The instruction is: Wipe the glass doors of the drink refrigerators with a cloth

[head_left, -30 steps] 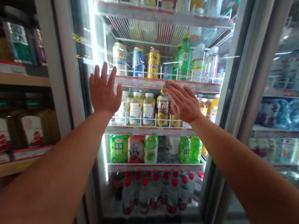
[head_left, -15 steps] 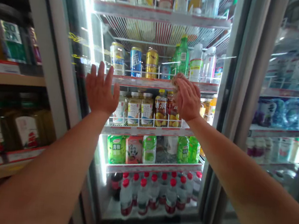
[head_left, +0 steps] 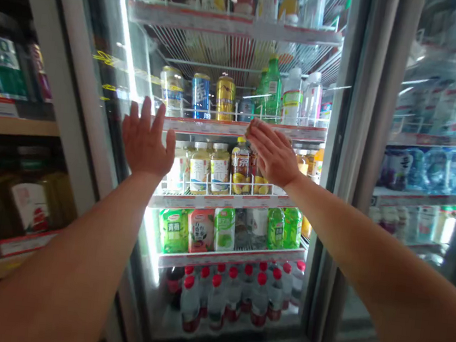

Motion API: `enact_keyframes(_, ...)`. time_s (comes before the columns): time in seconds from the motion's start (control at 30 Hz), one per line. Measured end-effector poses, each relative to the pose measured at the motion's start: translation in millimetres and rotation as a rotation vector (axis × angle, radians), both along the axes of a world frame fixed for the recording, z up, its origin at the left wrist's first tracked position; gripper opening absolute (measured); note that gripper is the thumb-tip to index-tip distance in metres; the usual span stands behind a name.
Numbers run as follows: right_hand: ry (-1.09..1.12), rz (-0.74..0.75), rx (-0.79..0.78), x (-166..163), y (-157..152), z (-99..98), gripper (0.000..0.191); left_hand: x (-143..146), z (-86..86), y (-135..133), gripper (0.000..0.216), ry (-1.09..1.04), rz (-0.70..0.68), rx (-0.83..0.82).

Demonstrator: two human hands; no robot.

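My left hand is raised with its fingers spread, palm flat toward the glass door of a lit drinks cooler and seemingly resting on it. Across the same pane lies my right hand, fingers together and pointing up and left. Under it is a cloth, pressed against the glass. Only a small brownish edge of the cloth shows past the fingertips; the palm hides the rest. Behind the pane, near my right hand, stands a dark tea bottle with a yellow cap.
Inside the cooler, shelves hold cans, green bottles, juice cartons and red-capped bottles. To the right, past a metal frame, stands another glass-fronted cooler. A shelf with large jars is close on the left.
My right hand has slid left across the glass with the cloth, its fingers tilting further left. My left hand keeps its place on the pane. The view has shifted slightly.
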State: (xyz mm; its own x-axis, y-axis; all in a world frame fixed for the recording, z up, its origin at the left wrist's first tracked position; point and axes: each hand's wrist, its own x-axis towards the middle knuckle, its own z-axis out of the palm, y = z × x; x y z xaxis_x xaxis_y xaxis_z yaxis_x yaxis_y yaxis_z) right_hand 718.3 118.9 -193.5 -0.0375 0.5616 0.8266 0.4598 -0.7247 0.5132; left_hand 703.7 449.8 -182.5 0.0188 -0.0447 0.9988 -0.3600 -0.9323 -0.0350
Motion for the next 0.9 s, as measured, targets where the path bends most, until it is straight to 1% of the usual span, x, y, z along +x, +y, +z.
enact_keyframes(0.03, 0.027, 0.002, -0.126, -1, -7, 2.6, 0.062, 0, 0.2, 0, 0.061, 0.002, 0.011, 0.000)
enact_keyframes(0.07, 0.046, 0.004, -0.220, -1, -14, 4.8, 0.062, 0, 0.4, 0, 0.061, 0.003, 0.035, 0.006)
enact_keyframes(0.1, 0.052, 0.006, -0.252, -1, -22, 6.2, 0.062, -1, 0.6, 0, 0.061, 0.002, 0.061, 0.012)
enact_keyframes(0.13, 0.043, 0.007, -0.209, 0, -30, 6.5, 0.060, -1, 0.8, -1, 0.061, 0.003, 0.080, 0.017)
enact_keyframes(0.17, 0.021, 0.005, -0.093, 1, -37, 5.8, 0.059, -1, 1.0, -1, 0.061, 0.006, 0.088, 0.020)
enact_keyframes(0.23, -0.041, -0.006, 0.241, 4, -45, 1.7, 0.056, -1, 1.1, -1, 0.062, 0.014, 0.082, 0.016)
enact_keyframes(0.27, -0.066, -0.017, 0.376, 5, -47, -0.9, 0.055, -1, 1.0, -1, 0.062, 0.018, 0.068, 0.009)
enact_keyframes(0.3, -0.083, -0.029, 0.450, 5, -48, -3.5, 0.054, -1, 0.9, -1, 0.063, 0.026, 0.042, 0.000)
enact_keyframes(0.33, -0.090, -0.038, 0.453, 5, -49, -5.7, 0.054, -1, 0.7, 0, 0.063, 0.036, 0.008, -0.011)
enact_keyframes(0.43, -0.072, -0.054, 0.286, 7, -50, -8.8, 0.052, -1, 0.4, 0, 0.065, 0.061, -0.090, -0.045)
enact_keyframes(0.47, -0.076, -0.054, 0.288, 9, -52, -8.6, 0.052, -1, 0.5, 1, 0.065, 0.064, -0.094, -0.045)
enact_keyframes(0.5, -0.098, -0.049, 0.349, 12, -54, -8.1, 0.052, 0, 0.8, 1, 0.066, 0.063, -0.077, -0.038)
enact_keyframes(0.6, -0.214, -0.016, 0.686, 20, -59, -6.2, 0.052, 2, 1.7, 3, 0.066, 0.046, 0.026, 0.011)
enact_keyframes(0.63, -0.232, -0.007, 0.727, 21, -60, -6.2, 0.053, 3, 1.9, 4, 0.066, 0.039, 0.049, 0.022)
enact_keyframes(0.67, -0.224, -0.005, 0.698, 21, -60, -6.7, 0.053, 3, 1.9, 4, 0.066, 0.035, 0.060, 0.030)
enact_keyframes(0.77, -0.106, -0.029, 0.404, 14, -57, -10.5, 0.053, 3, 1.1, 3, 0.064, 0.013, 0.047, 0.035)
enact_keyframes(0.8, -0.079, -0.029, 0.358, 13, -57, -11.8, 0.053, 2, 0.7, 3, 0.063, 0.008, 0.039, 0.034)
enact_keyframes(0.83, -0.072, -0.024, 0.370, 13, -57, -12.8, 0.054, 1, 0.3, 2, 0.063, 0.006, 0.033, 0.032)
enact_keyframes(0.87, -0.088, -0.013, 0.437, 14, -57, -13.5, 0.054, 1, 0.0, 2, 0.062, 0.007, 0.030, 0.032)
enact_keyframes(0.9, -0.123, 0.001, 0.539, 16, -58, -13.9, 0.055, 0, -0.2, 1, 0.062, 0.006, 0.030, 0.032)
